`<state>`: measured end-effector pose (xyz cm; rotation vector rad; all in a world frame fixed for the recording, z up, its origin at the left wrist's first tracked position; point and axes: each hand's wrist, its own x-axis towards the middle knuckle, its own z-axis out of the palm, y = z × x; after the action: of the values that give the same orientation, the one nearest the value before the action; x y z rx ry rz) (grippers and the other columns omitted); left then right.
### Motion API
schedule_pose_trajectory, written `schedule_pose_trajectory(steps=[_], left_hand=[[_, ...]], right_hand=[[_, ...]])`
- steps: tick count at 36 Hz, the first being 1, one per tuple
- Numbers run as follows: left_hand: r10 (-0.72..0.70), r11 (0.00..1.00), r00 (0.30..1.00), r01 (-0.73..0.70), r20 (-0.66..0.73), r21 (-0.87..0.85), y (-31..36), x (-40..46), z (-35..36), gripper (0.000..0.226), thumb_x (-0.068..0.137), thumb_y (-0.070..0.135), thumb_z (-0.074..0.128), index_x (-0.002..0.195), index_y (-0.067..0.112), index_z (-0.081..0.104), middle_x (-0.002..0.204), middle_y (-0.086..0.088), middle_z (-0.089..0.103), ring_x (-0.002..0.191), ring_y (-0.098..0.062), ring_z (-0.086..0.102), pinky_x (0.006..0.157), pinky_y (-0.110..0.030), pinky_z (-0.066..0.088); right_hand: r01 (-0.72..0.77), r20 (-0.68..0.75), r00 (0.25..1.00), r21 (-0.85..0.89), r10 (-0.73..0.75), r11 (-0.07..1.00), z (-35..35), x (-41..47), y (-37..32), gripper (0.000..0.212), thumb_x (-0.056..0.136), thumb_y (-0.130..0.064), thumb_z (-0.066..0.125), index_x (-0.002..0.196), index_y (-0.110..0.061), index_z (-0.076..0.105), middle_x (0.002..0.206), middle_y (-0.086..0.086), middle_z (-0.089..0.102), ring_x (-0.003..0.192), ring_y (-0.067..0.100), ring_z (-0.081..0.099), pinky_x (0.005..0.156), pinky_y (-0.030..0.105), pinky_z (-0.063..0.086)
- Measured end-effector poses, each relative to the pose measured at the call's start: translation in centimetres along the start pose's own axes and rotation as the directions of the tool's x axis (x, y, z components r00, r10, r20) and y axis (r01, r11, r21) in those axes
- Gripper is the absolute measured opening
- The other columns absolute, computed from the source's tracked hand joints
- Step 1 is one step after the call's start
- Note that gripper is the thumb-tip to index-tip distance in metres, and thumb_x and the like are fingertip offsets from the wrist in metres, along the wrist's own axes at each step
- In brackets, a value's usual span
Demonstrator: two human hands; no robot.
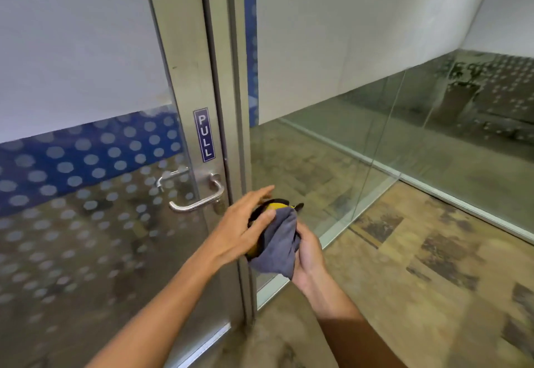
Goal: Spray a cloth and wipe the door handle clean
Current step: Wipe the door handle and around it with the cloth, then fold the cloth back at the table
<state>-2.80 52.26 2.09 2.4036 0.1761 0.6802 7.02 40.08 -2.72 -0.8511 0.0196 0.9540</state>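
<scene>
A curved steel door handle (199, 201) juts from the metal frame of a glass door, just below a blue PULL sticker (204, 135). To its right, my right hand (307, 255) grips a grey cloth (278, 245) bunched around a yellow and black spray bottle (270, 206), of which only the top shows. My left hand (241, 230) rests on the cloth and bottle from the left, fingers spread and flat. Both hands are a short way right of and below the handle, not touching it.
The glass door (95, 223) carries frosted film and a blue dotted band. A second handle (170, 177) shows through the glass on the far side. Fixed glass panels (375, 142) run off to the right. Patterned brown carpet (433, 266) covers the floor.
</scene>
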Motion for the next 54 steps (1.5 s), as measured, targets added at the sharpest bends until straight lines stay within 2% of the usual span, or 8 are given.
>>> schedule_pose_trajectory(steps=[3,6,10,18,30,38,42,54], left_hand=[[0.038,0.988,0.998,-0.03,0.051,-0.151,1.0,-1.5,2.9,0.067,0.096,0.053,0.054,0.153,0.018,0.043,0.153,0.004,0.046,0.144,0.001,0.04,0.122,-0.029,0.033],[0.078,0.979,0.991,-0.055,0.112,-0.196,2.0,-2.8,5.8,0.089,0.089,0.071,0.058,0.158,0.022,0.032,0.169,0.0,0.022,0.157,-0.007,0.019,0.128,-0.03,0.023],[0.234,0.972,0.958,-0.234,0.164,-0.02,3.1,-3.3,9.0,0.107,0.078,0.078,0.063,0.163,0.031,0.019,0.174,-0.002,0.003,0.162,-0.023,-0.002,0.129,-0.046,0.008],[0.34,0.919,0.936,-0.352,0.092,0.178,9.1,-1.8,14.9,0.05,0.094,0.033,0.057,0.136,0.007,0.067,0.144,-0.014,0.062,0.14,-0.037,0.051,0.119,-0.058,0.034],[-0.114,0.993,0.993,0.114,-0.015,-0.005,21.4,2.4,22.5,0.033,0.08,0.017,0.045,0.095,0.009,0.073,0.084,-0.014,0.075,0.08,-0.036,0.067,0.072,-0.039,0.048],[-0.146,0.987,0.978,0.154,0.148,-0.046,28.6,6.1,28.7,0.025,0.081,0.005,0.048,0.091,0.008,0.071,0.079,-0.004,0.066,0.08,-0.029,0.06,0.069,-0.029,0.036],[-0.065,0.998,0.982,0.062,0.178,0.023,29.2,7.8,29.8,0.039,0.081,-0.01,0.051,0.105,0.009,0.075,0.101,-0.014,0.077,0.099,-0.032,0.068,0.076,-0.025,0.04],[0.322,0.944,0.818,-0.314,0.477,-0.099,31.3,13.3,34.9,0.03,0.084,0.025,0.085,0.102,0.004,0.075,0.09,0.003,0.072,0.083,-0.016,0.064,0.069,-0.006,0.037]], right_hand=[[-0.027,-0.072,0.997,0.168,0.039,0.985,-2.1,-0.2,-1.4,0.031,0.102,-0.027,0.046,0.108,-0.002,0.065,0.095,0.007,0.065,0.093,0.015,0.061,0.11,0.021,0.038],[0.031,-0.081,0.996,-0.022,-0.033,0.999,-3.9,-1.6,-2.5,0.041,0.099,-0.034,0.054,0.128,-0.005,0.059,0.118,0.019,0.066,0.104,0.034,0.062,0.092,0.045,0.052],[0.076,-0.156,0.986,0.117,-0.057,0.99,-6.4,-3.1,-4.9,0.049,0.102,-0.028,0.051,0.143,-0.001,0.048,0.147,0.019,0.049,0.133,0.029,0.05,0.117,0.041,0.035],[0.069,-0.123,0.99,0.044,-0.063,0.997,-13.7,-7.2,-9.6,0.044,0.104,-0.032,0.046,0.134,-0.001,0.057,0.134,0.024,0.061,0.122,0.032,0.06,0.108,0.044,0.044],[0.058,-0.175,0.977,-0.322,-0.119,0.945,-22.6,-16.1,-17.3,0.072,0.085,-0.059,0.066,0.139,-0.026,0.031,0.131,0.017,0.059,0.089,0.031,0.062,0.053,0.033,0.047],[0.188,0.021,0.906,-0.915,-0.423,0.356,-29.2,-20.6,-21.3,0.108,0.064,-0.07,0.077,0.15,-0.037,0.022,0.154,-0.011,0.016,0.134,0.009,0.036,0.105,0.028,0.038],[0.152,0.098,0.744,-0.988,-0.661,0.024,-30.3,-21.0,-22.0,0.06,0.085,-0.043,0.072,0.138,-0.026,0.049,0.136,0.0,0.058,0.12,0.02,0.058,0.095,0.033,0.049],[-0.191,0.097,0.469,-0.959,-0.878,-0.208,-36.1,-27.0,-30.4,0.031,0.089,-0.014,0.055,0.112,-0.027,0.071,0.102,0.003,0.077,0.093,0.031,0.07,0.073,0.042,0.058]])
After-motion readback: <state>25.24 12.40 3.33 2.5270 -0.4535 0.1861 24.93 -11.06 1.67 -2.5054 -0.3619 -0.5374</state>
